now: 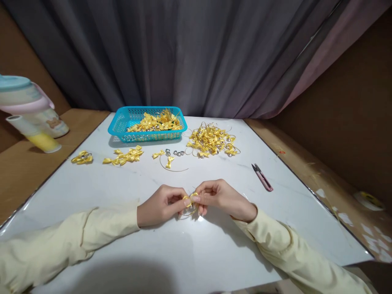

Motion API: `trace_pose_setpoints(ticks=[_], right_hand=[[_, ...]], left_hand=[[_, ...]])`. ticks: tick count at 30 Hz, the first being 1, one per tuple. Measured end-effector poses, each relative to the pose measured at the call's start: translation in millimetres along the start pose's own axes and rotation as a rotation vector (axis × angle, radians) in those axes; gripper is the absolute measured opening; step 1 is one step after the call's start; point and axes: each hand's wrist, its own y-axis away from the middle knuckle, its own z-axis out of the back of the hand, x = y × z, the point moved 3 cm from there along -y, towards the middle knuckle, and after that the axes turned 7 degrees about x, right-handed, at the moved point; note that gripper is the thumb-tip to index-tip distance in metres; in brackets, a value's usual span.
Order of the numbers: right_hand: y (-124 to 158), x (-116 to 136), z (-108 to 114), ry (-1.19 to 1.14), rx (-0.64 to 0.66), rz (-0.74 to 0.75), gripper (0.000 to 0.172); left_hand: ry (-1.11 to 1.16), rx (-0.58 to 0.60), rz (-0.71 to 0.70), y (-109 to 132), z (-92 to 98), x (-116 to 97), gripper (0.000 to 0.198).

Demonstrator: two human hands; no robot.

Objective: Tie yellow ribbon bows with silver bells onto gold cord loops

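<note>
Near the front middle of the white table, my left hand (168, 204) and my right hand (216, 198) meet, both closed in a pinch on one small yellow ribbon bow (190, 199). A thin wire loops below the bow, and something silvery shows at its middle. Part of the bow is hidden by my fingertips. Just beyond my hands lie loose yellow bows (169, 162), a curved gold wire (174, 170) and several silver heart-shaped beads (179, 153).
A blue basket (114, 127) holds yellow bows at the back. Right of it is a heap of wired bows (211, 139). Smaller bow piles (127, 156) lie left. Pink thread snips (262, 177) rest at right. A tumbler (30, 104) and a yellow-white roll (36, 136) stand far left.
</note>
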Motion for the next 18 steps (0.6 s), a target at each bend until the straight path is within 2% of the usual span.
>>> trace_pose_setpoints(ticks=[7, 18], right_hand=[[-2.6, -3.9, 2.8, -0.025, 0.069, 0.007, 0.031], [1.5, 0.9, 0.8, -0.036, 0.016, 0.040, 0.035]], left_hand=[[0.038, 0.009, 0.032, 0.2, 1.1, -0.6, 0.029], [0.026, 0.029, 0.047, -0.9, 3.8, 0.6, 0.036]])
